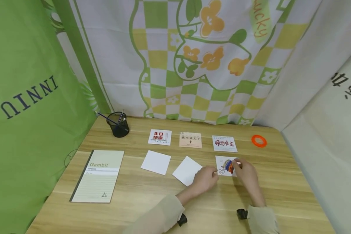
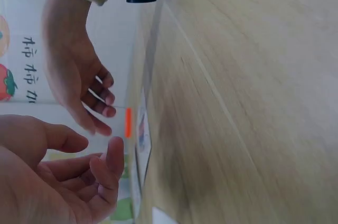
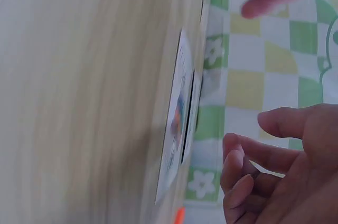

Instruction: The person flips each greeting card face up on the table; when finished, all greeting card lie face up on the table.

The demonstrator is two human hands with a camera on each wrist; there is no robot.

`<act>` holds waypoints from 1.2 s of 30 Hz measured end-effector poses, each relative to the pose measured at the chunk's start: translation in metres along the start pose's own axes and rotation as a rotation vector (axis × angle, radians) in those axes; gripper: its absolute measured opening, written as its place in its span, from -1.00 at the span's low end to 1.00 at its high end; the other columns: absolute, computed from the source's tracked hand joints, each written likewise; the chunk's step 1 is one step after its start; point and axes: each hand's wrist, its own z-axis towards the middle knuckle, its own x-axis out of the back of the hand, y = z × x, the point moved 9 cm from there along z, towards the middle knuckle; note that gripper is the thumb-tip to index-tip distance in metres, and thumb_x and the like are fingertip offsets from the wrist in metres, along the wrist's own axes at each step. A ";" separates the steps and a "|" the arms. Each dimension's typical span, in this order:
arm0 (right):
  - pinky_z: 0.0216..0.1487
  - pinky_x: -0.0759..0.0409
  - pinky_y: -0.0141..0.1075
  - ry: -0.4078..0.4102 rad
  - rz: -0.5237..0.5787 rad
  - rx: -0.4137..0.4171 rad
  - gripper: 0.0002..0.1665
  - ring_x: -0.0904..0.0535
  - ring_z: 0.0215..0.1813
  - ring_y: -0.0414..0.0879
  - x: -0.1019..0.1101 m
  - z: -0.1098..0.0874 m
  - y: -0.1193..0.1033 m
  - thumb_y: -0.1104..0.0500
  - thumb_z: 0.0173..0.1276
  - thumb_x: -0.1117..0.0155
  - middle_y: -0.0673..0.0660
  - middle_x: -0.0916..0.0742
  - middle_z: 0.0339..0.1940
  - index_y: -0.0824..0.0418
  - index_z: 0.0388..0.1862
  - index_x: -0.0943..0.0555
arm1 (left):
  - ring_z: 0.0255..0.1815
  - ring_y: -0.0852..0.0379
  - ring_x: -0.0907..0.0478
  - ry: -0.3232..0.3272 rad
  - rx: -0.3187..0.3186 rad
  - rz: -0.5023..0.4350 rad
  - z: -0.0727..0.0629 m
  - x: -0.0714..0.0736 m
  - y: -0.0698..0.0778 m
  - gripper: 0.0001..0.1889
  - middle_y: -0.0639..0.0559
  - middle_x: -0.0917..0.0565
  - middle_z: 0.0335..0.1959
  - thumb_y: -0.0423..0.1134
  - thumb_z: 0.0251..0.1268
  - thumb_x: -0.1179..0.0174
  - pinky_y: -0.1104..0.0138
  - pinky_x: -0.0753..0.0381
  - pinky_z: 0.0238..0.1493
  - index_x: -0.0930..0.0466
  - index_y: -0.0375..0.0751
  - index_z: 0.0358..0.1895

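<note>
A white card with a colourful drawing [image 1: 228, 166] and dark lettering lies flat on the table, between my hands. My left hand [image 1: 205, 178] hovers at its left side, overlapping a blank white card [image 1: 187, 169] in the head view. At the card's right side is my right hand [image 1: 246, 174], also above the tabletop. Both wrist views show loosely bent fingers with nothing held: the left hand [image 2: 63, 176] low in its view, the right hand [image 3: 280, 160] likewise. Another blank white card [image 1: 156, 162] lies farther left.
Behind are a red-lettered card [image 1: 160, 137], a peach card [image 1: 190, 140] and a white card with red script [image 1: 225, 143]. An orange ring [image 1: 259, 141] lies at the back right. On the left are a notebook [image 1: 97, 182] and a black mesh pen holder [image 1: 119, 126].
</note>
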 end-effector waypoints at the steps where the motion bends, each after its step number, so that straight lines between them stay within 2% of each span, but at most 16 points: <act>1: -0.38 -0.45 -0.16 0.014 0.009 0.016 -0.58 -0.55 -0.38 0.04 -0.002 0.000 -0.005 0.13 0.44 -0.08 0.24 -0.68 -0.41 0.45 0.06 -0.56 | -0.47 0.27 -0.50 0.017 -0.015 0.037 -0.003 0.004 0.001 -0.70 0.08 -0.71 -0.21 -0.29 0.16 -0.11 0.40 -0.49 -0.51 -0.69 -0.20 -0.05; 5: -0.33 -0.47 -0.18 0.036 0.048 0.091 -0.65 -0.54 -0.37 -0.01 -0.013 0.002 -0.021 0.19 0.41 -0.13 0.19 -0.68 -0.43 0.43 0.00 -0.61 | -0.38 0.21 -0.60 0.095 -0.076 0.155 -0.019 0.022 0.002 -0.76 0.07 -0.69 -0.25 -0.32 0.18 -0.14 0.39 -0.51 -0.53 -0.70 -0.19 -0.11; 10: -0.22 -0.49 -0.17 0.001 0.105 0.144 -0.69 -0.54 -0.31 -0.03 -0.028 0.000 -0.034 0.25 0.39 -0.15 0.18 -0.67 -0.39 0.43 -0.01 -0.62 | -0.42 0.15 -0.56 0.179 -0.090 0.258 -0.032 0.049 -0.012 -0.82 0.07 -0.60 -0.40 -0.33 0.17 -0.23 0.35 -0.49 -0.56 -0.71 -0.21 -0.16; 13: -0.16 -0.51 -0.15 -0.013 0.134 0.164 -0.70 -0.55 -0.27 -0.01 -0.036 -0.001 -0.041 0.27 0.37 -0.17 0.18 -0.67 -0.35 0.43 0.00 -0.62 | -0.37 0.10 -0.53 0.216 -0.090 0.356 -0.039 0.062 -0.022 -0.82 0.03 -0.61 -0.36 -0.29 0.16 -0.30 0.32 -0.52 -0.51 -0.70 -0.22 -0.16; 17: -0.10 -0.54 -0.10 -0.020 0.163 0.193 -0.69 -0.58 -0.20 0.05 -0.043 -0.004 -0.050 0.29 0.36 -0.18 0.21 -0.67 -0.30 0.44 0.01 -0.61 | -0.20 -0.01 -0.53 0.258 -0.093 0.496 -0.051 0.075 -0.034 -0.77 -0.06 -0.62 -0.23 -0.26 0.12 -0.35 0.24 -0.58 -0.33 -0.68 -0.25 -0.15; 22: -0.08 -0.57 -0.03 -0.020 0.161 0.250 -0.69 -0.59 -0.16 0.12 -0.051 -0.007 -0.061 0.33 0.33 -0.20 0.26 -0.67 -0.25 0.46 0.01 -0.60 | 0.03 -0.17 -0.49 0.281 -0.098 0.583 -0.066 0.078 -0.045 -0.67 -0.18 -0.62 -0.06 -0.22 0.00 -0.44 0.10 -0.59 -0.15 -0.66 -0.28 -0.15; 27: -0.04 -0.55 0.03 -0.023 0.125 0.306 -0.67 -0.60 -0.12 0.18 -0.058 -0.009 -0.072 0.30 0.32 -0.23 0.31 -0.68 -0.19 0.44 0.02 -0.60 | 0.13 -0.32 -0.45 0.330 -0.129 0.647 -0.077 0.074 -0.050 -0.57 -0.27 -0.62 -0.03 -0.20 -0.12 -0.51 0.01 -0.60 -0.04 -0.65 -0.33 -0.14; 31: 0.04 -0.54 0.06 -0.031 0.105 0.324 -0.64 -0.61 -0.06 0.23 -0.063 -0.010 -0.079 0.31 0.28 -0.27 0.36 -0.69 -0.11 0.46 0.03 -0.59 | 0.17 -0.35 -0.43 0.370 -0.115 0.687 -0.076 0.076 -0.055 -0.50 -0.28 -0.62 -0.02 -0.16 -0.17 -0.53 -0.06 -0.55 0.04 -0.65 -0.35 -0.12; 36: -0.02 -0.58 0.04 -0.089 0.078 0.328 -0.60 -0.63 -0.15 0.16 -0.073 -0.013 -0.083 0.33 0.24 -0.29 0.34 -0.71 -0.17 0.51 0.03 -0.56 | 0.18 -0.38 -0.43 0.339 -0.067 0.698 -0.070 0.077 -0.065 -0.48 -0.22 -0.64 -0.03 -0.10 -0.21 -0.54 -0.09 -0.53 0.06 -0.65 -0.34 -0.14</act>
